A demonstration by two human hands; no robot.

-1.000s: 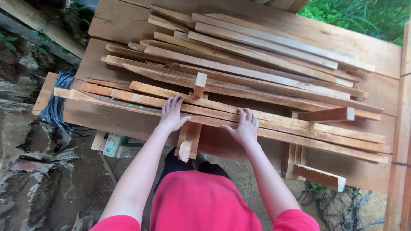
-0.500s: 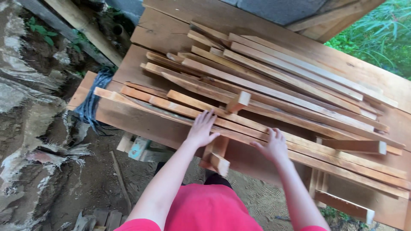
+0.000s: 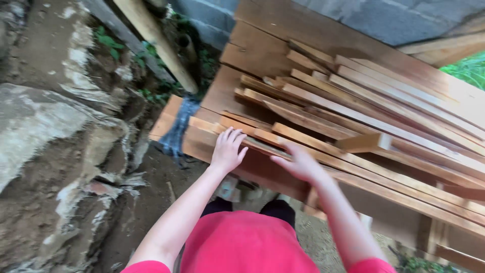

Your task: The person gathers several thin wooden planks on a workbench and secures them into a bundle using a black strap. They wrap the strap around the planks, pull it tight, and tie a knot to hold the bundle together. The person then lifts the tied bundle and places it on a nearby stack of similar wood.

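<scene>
Left hand (image 3: 227,150) flat, fingers spread on long rough reddish-brown wooden slats (image 3: 353,131) piled on plank counter (image 3: 262,50) — right hand (image 3: 299,163) open at 3 o'clock, touching slat edge, neither grasping.

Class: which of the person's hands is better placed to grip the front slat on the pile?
Probably the left hand: its palm lies flat on the front slat near the end. The right hand looks blurred and hovers beside it.
</scene>
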